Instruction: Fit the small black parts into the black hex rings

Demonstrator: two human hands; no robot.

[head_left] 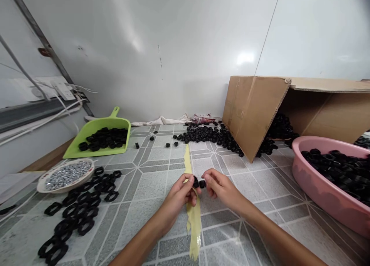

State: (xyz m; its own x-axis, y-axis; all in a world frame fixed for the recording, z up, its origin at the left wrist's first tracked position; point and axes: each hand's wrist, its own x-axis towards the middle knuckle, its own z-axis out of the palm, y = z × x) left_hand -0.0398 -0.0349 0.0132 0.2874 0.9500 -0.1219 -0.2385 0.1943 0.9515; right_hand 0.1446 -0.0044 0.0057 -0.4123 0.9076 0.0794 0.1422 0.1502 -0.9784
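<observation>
My left hand (pixel 182 191) is closed on a small black ring part (pixel 195 182), held between thumb and fingers above a yellow tape strip (pixel 194 223). Right beside it is a second small black part (pixel 202 184), at the fingertips of my right hand (pixel 216 183). The fingers of my right hand are pinched together at this part. Whether the two black parts touch is too small to tell.
Black rings (pixel 83 208) and a plate of small silvery pieces (pixel 68 175) lie left, below a green dustpan (pixel 101 137) of black parts. Black parts (pixel 202 134) spill from a cardboard box (pixel 248 112); a pink basin (pixel 318 189) holds more at right.
</observation>
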